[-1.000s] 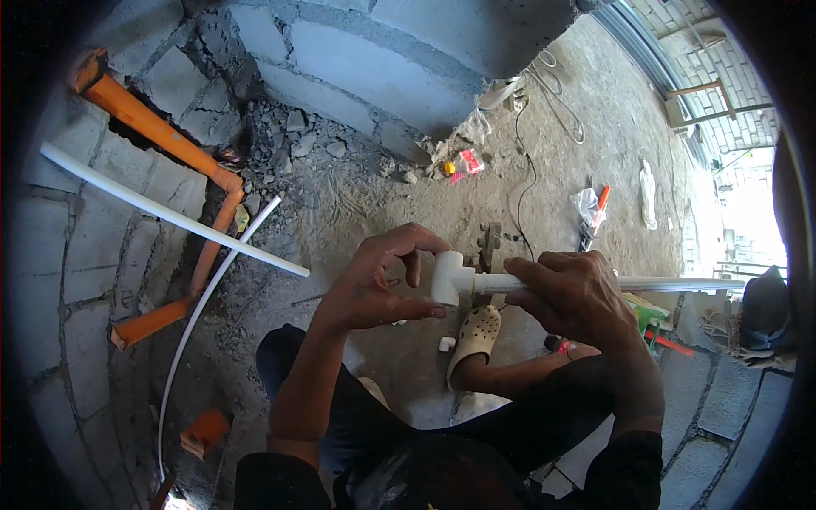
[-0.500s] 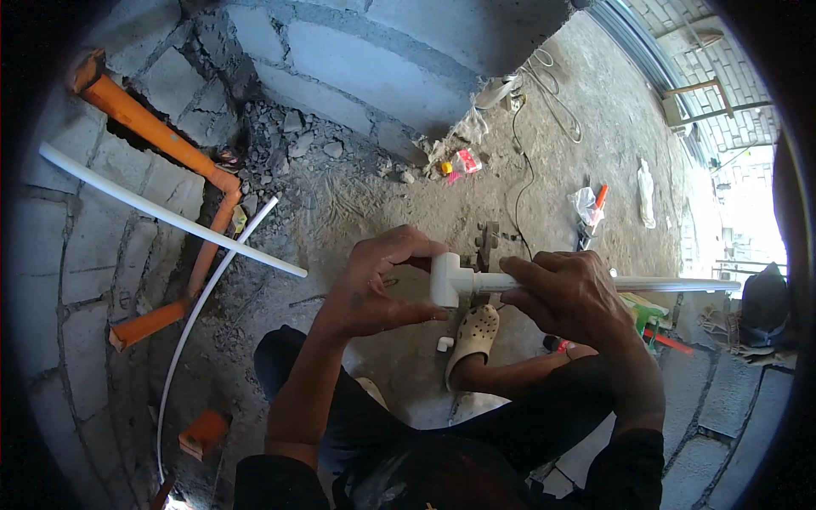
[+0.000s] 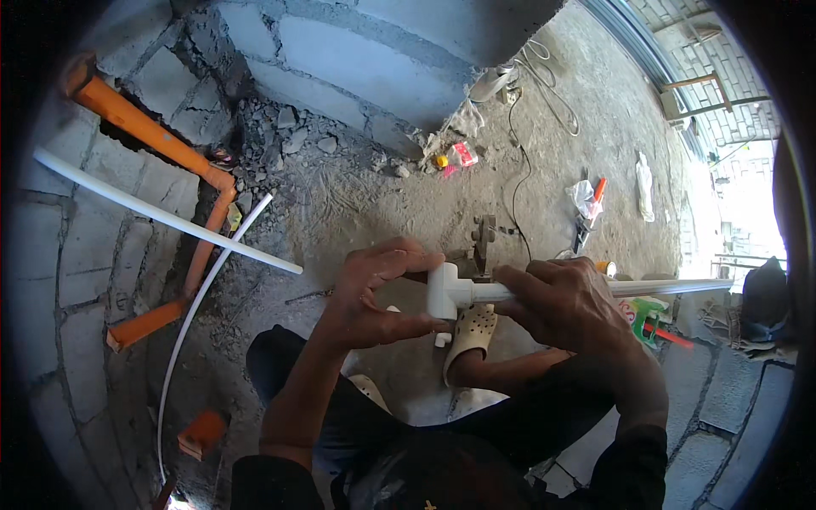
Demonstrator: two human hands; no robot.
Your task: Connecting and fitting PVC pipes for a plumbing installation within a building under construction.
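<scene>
Crouched on a dusty floor (image 3: 399, 217), a worker steadies a white plastic T-shaped fitting (image 3: 442, 291) — left hand (image 3: 344, 302) pinching it end to end between thumb and fingers, right hand (image 3: 565, 306) wrapped around the smooth white pipe (image 3: 487, 292) that meets its side branch. Over the past second, the right fingertips have edged closer to the fitting, which stays in line with the pipe; that suggests a firmer hold near the joint. How deep the pipe sits cannot be told. Below lies a pale, perforated clog (image 3: 470, 331) on one foot. Beyond, gray rubble (image 3: 289, 140) lies jagged beneath rough block wall (image 3: 365, 64) — while angular orange pipes (image 3: 144, 119) and a slender, curving white tube (image 3: 183, 327) flank the left.
</scene>
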